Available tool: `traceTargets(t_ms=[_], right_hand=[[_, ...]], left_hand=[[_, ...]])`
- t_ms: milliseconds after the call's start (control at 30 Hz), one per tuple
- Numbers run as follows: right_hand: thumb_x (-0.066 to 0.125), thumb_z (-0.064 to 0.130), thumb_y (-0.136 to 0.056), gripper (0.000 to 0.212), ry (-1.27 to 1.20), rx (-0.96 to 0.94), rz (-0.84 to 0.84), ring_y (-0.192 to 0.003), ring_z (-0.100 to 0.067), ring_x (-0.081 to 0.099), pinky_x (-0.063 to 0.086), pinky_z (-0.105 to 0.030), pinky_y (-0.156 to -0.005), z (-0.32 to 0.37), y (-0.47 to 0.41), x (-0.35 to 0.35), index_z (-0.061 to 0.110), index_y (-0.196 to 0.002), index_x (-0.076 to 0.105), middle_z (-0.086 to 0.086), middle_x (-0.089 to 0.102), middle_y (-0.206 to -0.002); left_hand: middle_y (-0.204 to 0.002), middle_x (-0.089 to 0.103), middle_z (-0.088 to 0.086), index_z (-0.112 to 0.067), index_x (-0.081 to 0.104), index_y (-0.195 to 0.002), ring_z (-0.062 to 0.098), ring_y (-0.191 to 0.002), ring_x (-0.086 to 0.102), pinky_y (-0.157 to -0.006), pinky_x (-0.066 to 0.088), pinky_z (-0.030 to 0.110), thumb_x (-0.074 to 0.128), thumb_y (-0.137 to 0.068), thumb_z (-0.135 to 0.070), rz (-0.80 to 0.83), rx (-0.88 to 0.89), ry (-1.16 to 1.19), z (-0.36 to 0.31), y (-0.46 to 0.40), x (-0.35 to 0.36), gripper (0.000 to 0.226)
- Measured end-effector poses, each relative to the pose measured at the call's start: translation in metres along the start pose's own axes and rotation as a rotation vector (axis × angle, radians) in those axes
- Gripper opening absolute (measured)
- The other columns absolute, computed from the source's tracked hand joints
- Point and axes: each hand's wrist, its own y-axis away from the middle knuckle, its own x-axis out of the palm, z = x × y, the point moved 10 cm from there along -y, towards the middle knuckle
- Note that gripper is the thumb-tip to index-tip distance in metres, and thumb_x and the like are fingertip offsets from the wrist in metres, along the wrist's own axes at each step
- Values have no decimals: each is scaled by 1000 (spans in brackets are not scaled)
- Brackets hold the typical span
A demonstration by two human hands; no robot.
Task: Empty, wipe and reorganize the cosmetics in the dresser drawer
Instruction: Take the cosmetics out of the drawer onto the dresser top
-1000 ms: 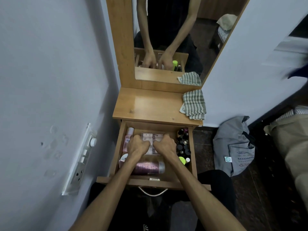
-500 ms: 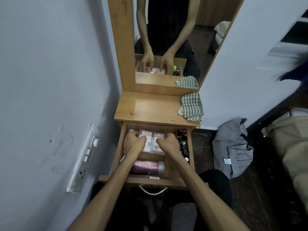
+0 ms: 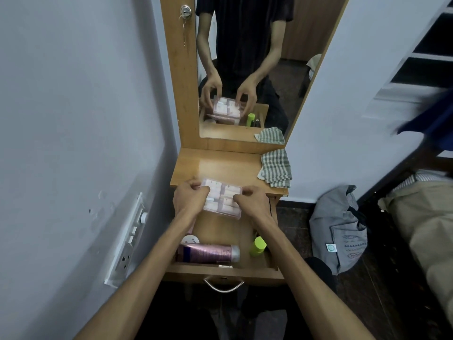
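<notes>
While both of my hands grip it, the clear case of pink-and-white cosmetics (image 3: 222,198) sits lifted above the far end of the open drawer (image 3: 220,268), level with the near edge of the tabletop (image 3: 220,165). I can see 2 columns of small pale tubes packed side by side under its transparent lid. My left hand (image 3: 190,198) curls around the case's left edge, knuckles up, and my right hand (image 3: 252,201) pinches its right edge the same way, both forearms reaching straight forward. In the drawer's near part a pink tube (image 3: 208,253) lies on its side, with a white round lid (image 3: 190,240) just behind its left end and a lime-green bottle (image 3: 257,245) to the right. On the tabletop's far right lies a folded striped cloth (image 3: 275,171). The mirror (image 3: 245,69) reflects my hands and the case.
</notes>
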Motion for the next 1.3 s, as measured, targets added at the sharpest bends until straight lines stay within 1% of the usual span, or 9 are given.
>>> traceTargets(t_ms=[67,200,333,500,700,833,1000,1133,1300], right_hand=[[69,19,-82,38,-13,-17,-21,-96,-19,68,53,-32,-87,15,-7,-2,14,-120,70,2,72,-95],[66,16,-80,50,-1,-47,-17,-97,-19,70,56,-36,-91,42,-26,9,14,-130,66,-1,77,-96],[66,15,-80,53,0,-53,-4,-102,-21,70,55,-34,-93,62,-53,27,16,-132,64,-4,77,-105],[66,15,-81,46,12,-82,-1,-101,-23,71,53,-30,-89,83,-83,52,17,-127,68,-5,78,-104],[66,14,-84,44,82,-140,-13,-117,-29,65,49,-32,-96,100,-117,72,14,-128,67,-7,74,-121],[65,12,-82,34,90,-166,-34,-109,-30,67,51,-32,-89,106,-131,81,12,-116,72,-8,76,-112],[64,7,-76,27,93,-158,-72,-95,-35,67,49,-32,-75,101,-138,86,1,-100,73,-13,76,-94],[64,7,-74,29,73,-165,-90,-93,-34,67,51,-33,-75,102,-137,86,0,-101,73,-14,76,-94],[65,9,-78,25,57,-168,-77,-96,-29,67,44,-26,-75,99,-134,84,9,-102,73,1,66,-83]], left_hand=[[-81,67,-13,-16,74,-101,18,-88,66,-78,48,28,66,-77,-18,13,-16,22,-6,-10,-3,25],[-84,75,4,-12,76,-87,23,-83,70,-79,55,36,57,-58,-29,34,-32,60,-13,-37,-7,39],[-78,76,0,-15,77,-75,25,-82,72,-84,60,48,61,-56,-27,25,-55,117,1,-86,-11,28],[-89,77,2,-23,75,-80,15,-74,69,-70,52,27,64,-72,-17,41,-63,139,1,-117,-15,15],[-82,74,-5,-18,76,-96,12,-71,68,-61,49,21,60,-81,-2,62,-41,139,-2,-146,-12,27],[-81,70,-15,-28,69,-94,3,-72,66,-59,48,16,59,-93,-10,52,-11,144,-7,-161,-10,21],[-79,73,-10,-23,72,-90,5,-69,68,-62,51,20,57,-89,-6,53,-34,115,0,-172,-7,23],[-82,73,-9,-25,70,-96,4,-71,67,-56,48,14,56,-85,-1,65,-9,84,-2,-170,-6,30],[-87,69,-9,-27,63,-102,0,-73,63,-55,43,11,59,-87,-4,67,6,56,-8,-165,-7,27]])
